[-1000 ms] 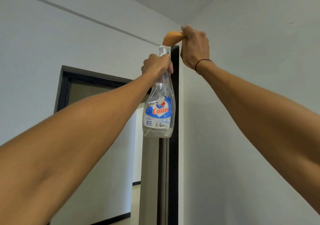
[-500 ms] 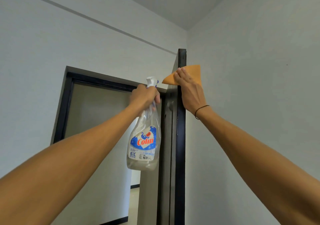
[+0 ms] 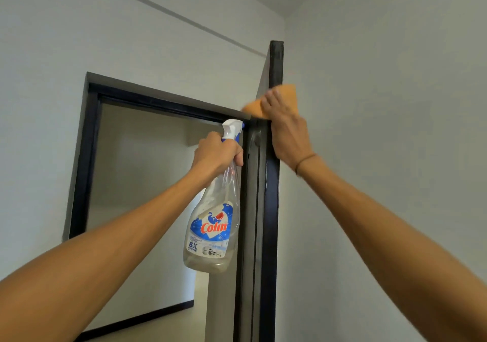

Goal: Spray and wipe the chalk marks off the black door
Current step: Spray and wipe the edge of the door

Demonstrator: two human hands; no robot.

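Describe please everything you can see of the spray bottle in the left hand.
The spray bottle is clear plastic with a white trigger head and a blue collar. Its blue label reads "Colin" in red and "5X Shine". A little pale liquid sits at the bottom. It hangs nearly upright, slightly tilted, with the nozzle pointing toward the black door's edge. The left hand grips its neck; nothing else touches it.
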